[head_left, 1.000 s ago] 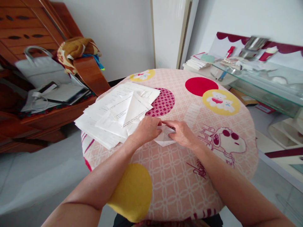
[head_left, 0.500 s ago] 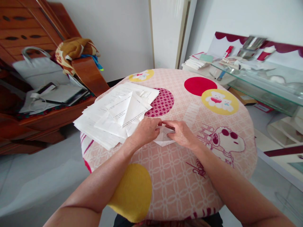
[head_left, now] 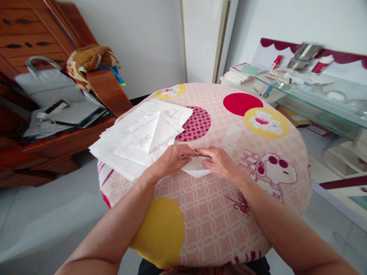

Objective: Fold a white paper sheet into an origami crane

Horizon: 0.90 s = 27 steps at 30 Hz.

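White paper (head_left: 196, 167), one piece, folded; creases visible, near edge drawn to a shallow point. Lies on the patterned worktop (head_left: 206, 214), far part hidden by the left hand (head_left: 174, 158) and right hand (head_left: 222, 162).

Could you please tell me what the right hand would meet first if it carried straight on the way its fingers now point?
The right hand would most likely meet the left hand first, at the folded white paper; whether the two already touch is unclear.
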Available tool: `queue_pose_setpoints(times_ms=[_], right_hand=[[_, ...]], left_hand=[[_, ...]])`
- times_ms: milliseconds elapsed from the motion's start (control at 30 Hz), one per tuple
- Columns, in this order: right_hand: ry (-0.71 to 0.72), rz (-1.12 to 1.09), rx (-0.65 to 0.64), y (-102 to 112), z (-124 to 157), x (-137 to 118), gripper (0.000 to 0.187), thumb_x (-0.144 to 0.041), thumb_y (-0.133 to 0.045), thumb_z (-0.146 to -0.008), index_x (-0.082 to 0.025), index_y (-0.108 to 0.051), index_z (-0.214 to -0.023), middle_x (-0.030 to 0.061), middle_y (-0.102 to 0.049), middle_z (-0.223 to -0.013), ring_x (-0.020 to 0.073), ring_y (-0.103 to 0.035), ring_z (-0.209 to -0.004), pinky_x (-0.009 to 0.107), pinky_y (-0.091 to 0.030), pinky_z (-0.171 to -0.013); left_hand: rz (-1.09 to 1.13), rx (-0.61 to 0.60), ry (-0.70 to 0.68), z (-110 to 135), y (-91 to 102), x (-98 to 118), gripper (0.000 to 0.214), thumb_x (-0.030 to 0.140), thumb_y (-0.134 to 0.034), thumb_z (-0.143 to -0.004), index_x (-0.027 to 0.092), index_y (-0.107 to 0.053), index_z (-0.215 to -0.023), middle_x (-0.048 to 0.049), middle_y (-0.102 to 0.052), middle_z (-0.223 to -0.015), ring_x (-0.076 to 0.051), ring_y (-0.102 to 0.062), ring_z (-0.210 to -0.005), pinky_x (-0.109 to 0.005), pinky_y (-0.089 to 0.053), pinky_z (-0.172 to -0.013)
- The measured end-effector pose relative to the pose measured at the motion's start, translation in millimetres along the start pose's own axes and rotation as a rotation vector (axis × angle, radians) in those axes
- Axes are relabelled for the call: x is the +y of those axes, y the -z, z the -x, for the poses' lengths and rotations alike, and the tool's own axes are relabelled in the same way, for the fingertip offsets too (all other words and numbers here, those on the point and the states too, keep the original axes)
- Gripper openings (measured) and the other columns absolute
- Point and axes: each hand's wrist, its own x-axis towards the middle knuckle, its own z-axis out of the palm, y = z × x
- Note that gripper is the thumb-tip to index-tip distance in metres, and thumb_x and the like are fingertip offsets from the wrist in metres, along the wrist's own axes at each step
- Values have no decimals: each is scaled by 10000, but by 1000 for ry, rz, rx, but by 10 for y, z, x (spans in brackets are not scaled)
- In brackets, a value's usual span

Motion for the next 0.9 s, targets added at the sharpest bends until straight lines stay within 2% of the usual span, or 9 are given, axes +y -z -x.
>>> queue_pose_setpoints(times_ms=[133, 233, 300, 433, 567, 667, 767, 900], right_hand=[[55, 42, 6, -2, 44, 22, 463, -38, -542, -832, -201, -672, -1246, 73, -735, -1162, 225, -676, -1036, 373, -522, -923], [92, 64, 47, -34, 95, 71, 434, -64, -536, -862, -183, -657, -1261, 86, -733, -1159, 221, -673, -1021, 374, -523, -913], [114, 68, 73, -63, 128, 102, 414, -82, -529, -881, -171, -653, -1266, 98, -736, -1142, 222, -673, -1016, 374, -526, -907], [145, 41, 97, -43, 182, 98, 356, -157, -509, -936, -173, -659, -1259, 110, -738, -1131, 222, -677, -1021, 375, -531, -898], [2, -62, 161, 128, 266, 34, 310, -273, -483, -986, -173, -703, -1181, 102, -756, -1070, 210, -704, -977, 350, -542, -861], [-58, -53, 166, 236, 380, 34, 289, -335, -562, -955, -167, -732, -1117, 105, -759, -1037, 225, -710, -952, 357, -551, -837], [8, 34, 130, 232, 507, 94, 288, -335, -655, -900, -178, -732, -1130, 115, -746, -1078, 248, -695, -985, 389, -556, -861], [146, 145, 156, 130, 609, 190, 254, -238, -621, -913, -193, -733, -1136, 121, -736, -1097, 266, -671, -1026, 440, -549, -902]], left_hand=[[94, -89, -133, 39, 25, -8, 316, 371, -499, -987, 180, -702, -1137, -86, -708, -1147, -204, -658, -1046, -291, -490, -905], [76, -125, -138, 63, 44, 1, 509, 549, -604, -896, 185, -640, -1251, -97, -672, -1239, -250, -633, -1117, -339, -474, -975], [25, -131, -128, 75, 36, 5, 613, 585, -676, -826, 203, -605, -1300, -90, -659, -1267, -262, -626, -1133, -357, -463, -1003], [-61, -129, -153, 90, 0, -2, 519, 521, -680, -853, 214, -615, -1266, -85, -660, -1252, -244, -631, -1128, -350, -471, -984], [-84, -135, -180, 110, -21, -25, 406, 449, -658, -894, 206, -641, -1218, -90, -665, -1218, -229, -642, -1105, -338, -494, -937], [-106, -112, -200, 129, -41, -50, 392, 431, -640, -910, 198, -648, -1225, -105, -664, -1219, -234, -645, -1099, -349, -504, -927], [-133, -92, -224, 143, -59, -62, 383, 416, -636, -912, 194, -657, -1223, -114, -664, -1225, -243, -644, -1106, -365, -512, -933], [-172, -95, -232, 142, -59, -20, 372, 357, -666, -886, 165, -663, -1205, -135, -656, -1252, -259, -637, -1133, -387, -518, -956]])
